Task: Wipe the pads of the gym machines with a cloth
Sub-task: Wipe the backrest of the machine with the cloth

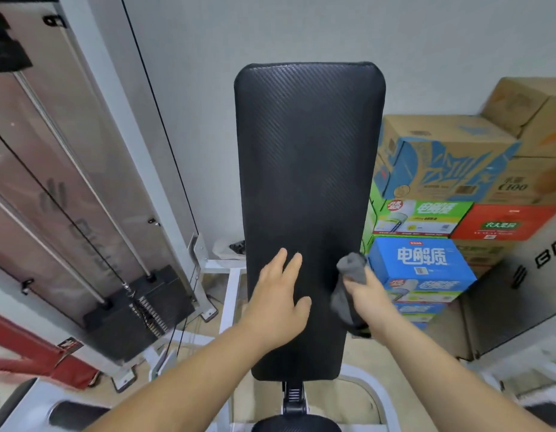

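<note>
Tall black back pad (308,182) upright at centre, no wipe marks visible, likely mostly unwiped. Left hand (280,304) flat on its lower part, fingers spread. Right hand (368,294) gripping bunched grey cloth (348,285) at pad's right edge.

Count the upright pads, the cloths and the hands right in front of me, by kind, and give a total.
Upright pads: 1, a long black textured back pad.
Cloths: 1, a crumpled grey cloth.
Hands: 2, the left hand flat on the pad, the right hand gripping the cloth.
Total: 4.
</note>
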Available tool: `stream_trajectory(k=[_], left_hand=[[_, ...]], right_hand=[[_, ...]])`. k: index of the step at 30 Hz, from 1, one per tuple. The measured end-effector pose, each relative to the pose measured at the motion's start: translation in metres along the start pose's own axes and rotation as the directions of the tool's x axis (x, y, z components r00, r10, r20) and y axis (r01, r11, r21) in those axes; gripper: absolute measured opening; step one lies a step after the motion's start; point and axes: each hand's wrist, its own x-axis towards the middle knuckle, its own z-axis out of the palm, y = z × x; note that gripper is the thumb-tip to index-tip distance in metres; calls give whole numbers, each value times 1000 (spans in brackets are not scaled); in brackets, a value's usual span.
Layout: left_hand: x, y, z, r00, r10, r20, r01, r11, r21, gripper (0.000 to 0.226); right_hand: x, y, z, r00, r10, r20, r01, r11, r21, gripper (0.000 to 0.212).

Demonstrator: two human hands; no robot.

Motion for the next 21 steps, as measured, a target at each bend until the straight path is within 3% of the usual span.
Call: stream_trajectory(k=[2, 4, 7, 9, 11, 13, 14, 15, 17, 19, 21], left_hand=[[-5, 6, 15, 998, -18, 65, 32, 972, -234, 80], [-5, 13, 29, 999, -43, 31, 53, 889, -454, 82], [-4, 23, 41, 993, -118, -21, 82, 793, -603, 72], [-11, 27, 57, 980, -195, -50, 120, 765, -633, 56], [-12, 24, 73, 921, -376, -98, 212, 697, -685, 39], [-6, 17, 71, 807, -563, -177, 265, 615, -743, 30], [2, 11, 62, 770, -587, -251, 246, 636, -732, 30], [11, 5, 48, 753, -563, -342, 203, 692, -693, 29], [32, 1, 9, 755, -374, -539, 58, 856, -513, 31], [58, -2, -23, 755, -66, -652, -57, 985, -166, 39], [92, -21, -23, 725, 234, -647, -41, 953, 299, 50]], right_hand=[[-26, -2, 2, 985, 46, 166, -77, 980, 185, 23], [-46, -19, 4, 958, 48, 282, -125, 957, 262, 21], [-61, -40, -4, 913, 121, 389, -188, 973, 138, 35], [-62, -44, -16, 885, 164, 436, -128, 986, -110, 58], [-56, -46, -26, 931, 11, 364, 113, 941, -319, 67], [-42, -43, -35, 965, -197, 170, 242, 921, -305, 74], [-30, -41, -40, 963, -257, 75, 268, 925, -269, 69], [-17, -39, -42, 959, -282, 17, 277, 928, -249, 59], [11, -30, -41, 962, -273, 2, 265, 931, -251, 48], [41, -13, -29, 965, -262, -16, 250, 936, -249, 63], [67, 8, -8, 960, -277, -41, 260, 938, -228, 69]])
